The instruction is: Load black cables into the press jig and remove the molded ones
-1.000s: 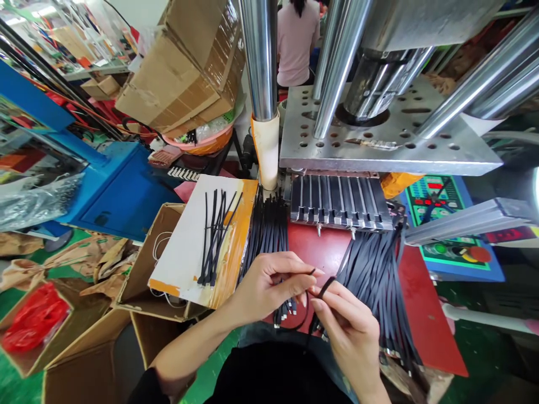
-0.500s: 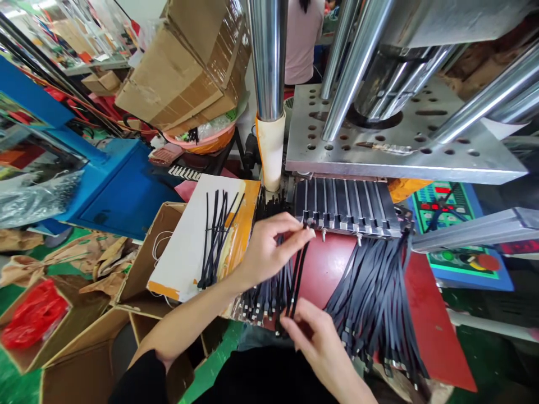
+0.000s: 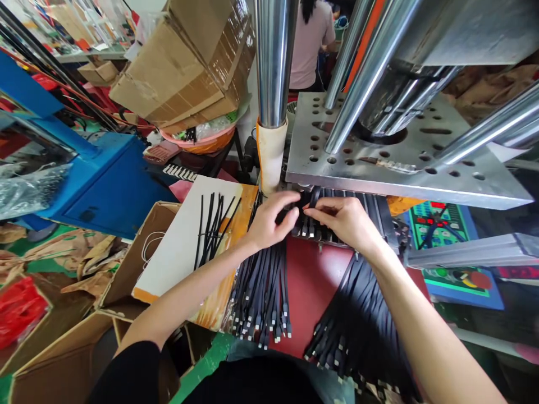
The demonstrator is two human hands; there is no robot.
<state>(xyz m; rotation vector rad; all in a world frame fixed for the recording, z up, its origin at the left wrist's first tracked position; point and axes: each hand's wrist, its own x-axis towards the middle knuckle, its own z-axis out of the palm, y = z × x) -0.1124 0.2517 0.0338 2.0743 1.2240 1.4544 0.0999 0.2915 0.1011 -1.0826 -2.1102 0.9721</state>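
Observation:
Under the raised press plate [image 3: 400,182] lies a dark grooved mould block [image 3: 377,210]. Two short black USB cables [image 3: 308,229] show their metal plugs at its front left edge. My right hand [image 3: 349,221] pinches a black cable over the block, thumb and forefinger together. Just left of it, my left hand [image 3: 269,221] has thumb and forefinger apart, with nothing visible between them; its fingertips are slightly blurred. Below my left hand spreads a bundle of black USB cables [image 3: 263,280], plugs towards me. Another cable bundle [image 3: 357,320] lies beneath my right forearm.
Several thin black cables [image 3: 213,224] rest on a white board [image 3: 172,235] at left. Steel columns [image 3: 275,67] rise around the press. A control panel [image 3: 442,224] stands at right. Open cardboard boxes [image 3: 63,348] sit low at left. A person in pink [image 3: 309,45] is behind.
My right hand has moved up from the near ends of the cables to the mould block. My left hand has shifted slightly left and its pinch has opened. Two plugs now show at the block's edge.

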